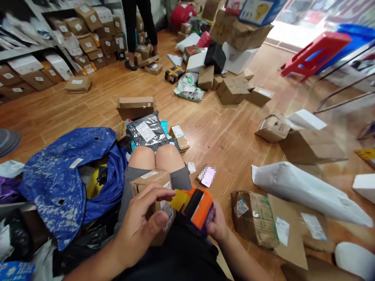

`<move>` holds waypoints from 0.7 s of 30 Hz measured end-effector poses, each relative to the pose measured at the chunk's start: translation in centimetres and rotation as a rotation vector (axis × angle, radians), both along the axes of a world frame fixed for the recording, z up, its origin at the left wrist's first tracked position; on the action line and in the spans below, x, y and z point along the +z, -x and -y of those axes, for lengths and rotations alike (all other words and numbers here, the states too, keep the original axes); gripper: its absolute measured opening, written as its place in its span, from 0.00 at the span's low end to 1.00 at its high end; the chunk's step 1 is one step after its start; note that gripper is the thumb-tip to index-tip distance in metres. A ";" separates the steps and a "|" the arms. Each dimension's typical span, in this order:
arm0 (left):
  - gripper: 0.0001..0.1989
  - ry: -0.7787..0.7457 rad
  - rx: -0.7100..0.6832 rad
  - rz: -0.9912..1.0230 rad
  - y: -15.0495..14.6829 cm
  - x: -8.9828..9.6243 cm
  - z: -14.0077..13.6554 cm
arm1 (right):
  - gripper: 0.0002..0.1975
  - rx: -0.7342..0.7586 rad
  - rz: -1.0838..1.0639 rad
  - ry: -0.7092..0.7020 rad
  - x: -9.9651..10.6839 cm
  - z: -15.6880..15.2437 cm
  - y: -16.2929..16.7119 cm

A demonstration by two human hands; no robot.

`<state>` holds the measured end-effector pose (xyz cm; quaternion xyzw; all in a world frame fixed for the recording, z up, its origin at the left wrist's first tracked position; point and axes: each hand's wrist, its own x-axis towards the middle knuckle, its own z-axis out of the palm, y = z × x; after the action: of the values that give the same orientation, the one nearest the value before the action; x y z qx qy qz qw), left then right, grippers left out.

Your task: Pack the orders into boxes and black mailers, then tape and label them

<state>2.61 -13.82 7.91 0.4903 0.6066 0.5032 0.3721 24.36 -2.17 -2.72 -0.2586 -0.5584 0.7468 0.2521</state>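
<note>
A small brown cardboard box [150, 177] with printed labels rests on my lap. My left hand [143, 212] lies against it, fingers stretched out and thumb apart, partly hiding its side. Its fingertips reach the yellow tape strip [179, 200]; I cannot tell whether they press on it. That strip comes off an orange and purple tape dispenser [202, 210] with a black part on top. My right hand [216, 223] is closed around the dispenser, just right of the box. Most of the right fingers are hidden behind it.
A dark grey plastic parcel [146, 130] and a small box [179, 137] lie beyond my knees. The large blue bag [70, 175] is at my left. A phone [207, 176], flattened cartons [281, 222] and a white wrapped roll [307, 191] lie to the right. A person [140, 31] stands near the shelves.
</note>
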 end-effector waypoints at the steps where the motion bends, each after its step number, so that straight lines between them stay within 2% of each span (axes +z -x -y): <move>1: 0.29 0.009 0.001 0.048 -0.2 0.2 -0.1 | 0.37 0.018 0.006 -0.141 0.6 -0.2 0.2; 2: 0.31 0.019 0.012 0.071 -0.2 0.2 0.0 | 0.36 0.046 0.012 -0.283 1.3 -0.5 0.4; 4: 0.27 0.042 0.036 0.081 -0.2 0.1 0.8 | 0.35 0.100 0.039 -0.525 2.4 -0.8 0.6; 6: 0.19 0.068 0.059 0.116 -0.1 -0.3 2.2 | 0.34 0.145 0.072 -0.691 3.3 -0.9 0.5; 8: 0.13 0.104 0.084 0.171 0.0 -0.9 4.0 | 0.33 0.203 0.116 -0.791 4.2 -0.7 0.3; 11: 0.11 0.160 0.157 0.222 -0.1 -2.3 6.5 | 0.33 0.345 0.191 -0.846 5.7 -0.1 0.3; 14: 0.13 0.189 0.284 0.290 -0.2 -3.9 8.4 | 0.31 0.523 0.310 -0.800 7.8 0.5 1.0; 18: 0.14 0.175 0.474 0.427 -0.5 -5.9 9.6 | 0.19 0.741 0.500 -0.690 11.0 1.0 2.9; 21: 0.16 0.184 0.553 0.548 0.1 -7.3 9.8 | 0.14 0.830 0.629 -0.752 13.1 1.0 4.3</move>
<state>2.48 -23.63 0.57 0.1210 0.6365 0.6400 0.4131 20.03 -3.15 10.42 -0.1215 -0.8831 0.4238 -0.1602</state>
